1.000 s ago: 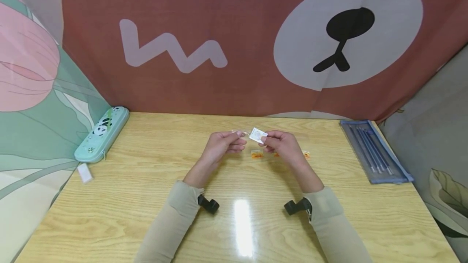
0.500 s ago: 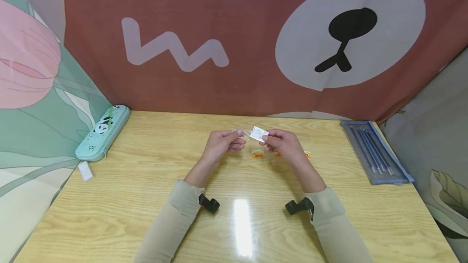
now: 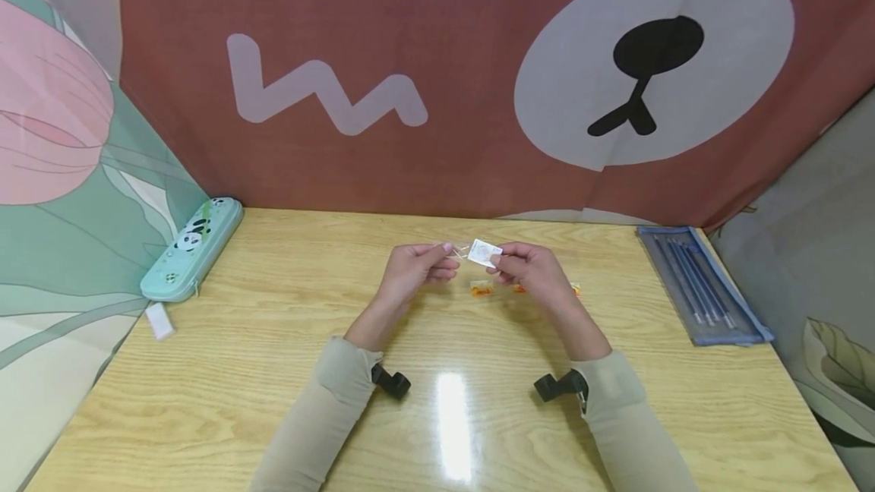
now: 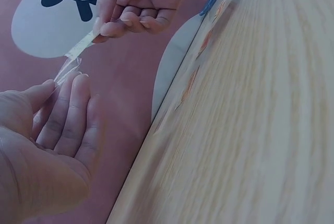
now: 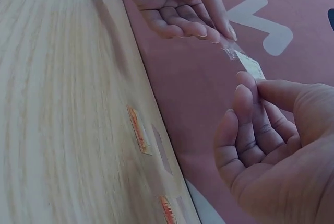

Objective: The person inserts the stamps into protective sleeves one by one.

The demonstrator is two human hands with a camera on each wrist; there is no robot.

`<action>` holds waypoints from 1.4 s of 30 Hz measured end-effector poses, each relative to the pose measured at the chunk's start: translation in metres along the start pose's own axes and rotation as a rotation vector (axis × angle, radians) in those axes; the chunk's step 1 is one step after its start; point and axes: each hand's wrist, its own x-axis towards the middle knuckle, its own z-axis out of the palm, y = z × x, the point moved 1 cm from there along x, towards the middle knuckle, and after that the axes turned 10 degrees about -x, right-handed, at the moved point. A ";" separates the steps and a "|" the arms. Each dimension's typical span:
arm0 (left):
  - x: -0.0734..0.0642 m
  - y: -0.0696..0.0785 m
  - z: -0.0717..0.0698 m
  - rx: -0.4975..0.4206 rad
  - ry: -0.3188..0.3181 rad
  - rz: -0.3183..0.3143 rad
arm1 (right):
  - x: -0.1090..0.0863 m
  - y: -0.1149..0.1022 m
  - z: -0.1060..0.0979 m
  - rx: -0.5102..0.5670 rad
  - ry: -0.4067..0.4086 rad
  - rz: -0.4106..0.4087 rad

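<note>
A small flat white piece (image 3: 484,253) with a faint printed mark is pinched between the thumb and fingers of my right hand (image 3: 536,273). From its left end extends a thin strip of clear, crinkled plastic (image 4: 67,71). My left hand (image 3: 415,270) pinches that plastic between thumb and fingertips, its other fingers loosely bent. Both hands are raised over the table, a short gap apart. Below them, small orange-and-clear packets (image 3: 481,288) lie in a row; in the head view my right hand partly covers the row. What the white piece is cannot be told.
At the back left of the wooden table (image 3: 273,401) lies a mint panda pencil case (image 3: 193,250), with a white block (image 3: 159,320) next to it. A blue mesh zip pouch (image 3: 702,285) holding several pencils lies at the right. A printed curtain (image 3: 451,165) hangs behind.
Both hands stay nearly in place. The white piece shifts and tilts slightly between the frames, and the clear plastic between the hands changes shape.
</note>
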 end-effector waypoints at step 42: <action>-0.003 0.001 0.006 0.088 -0.020 0.029 | -0.001 0.000 -0.001 -0.111 -0.036 0.013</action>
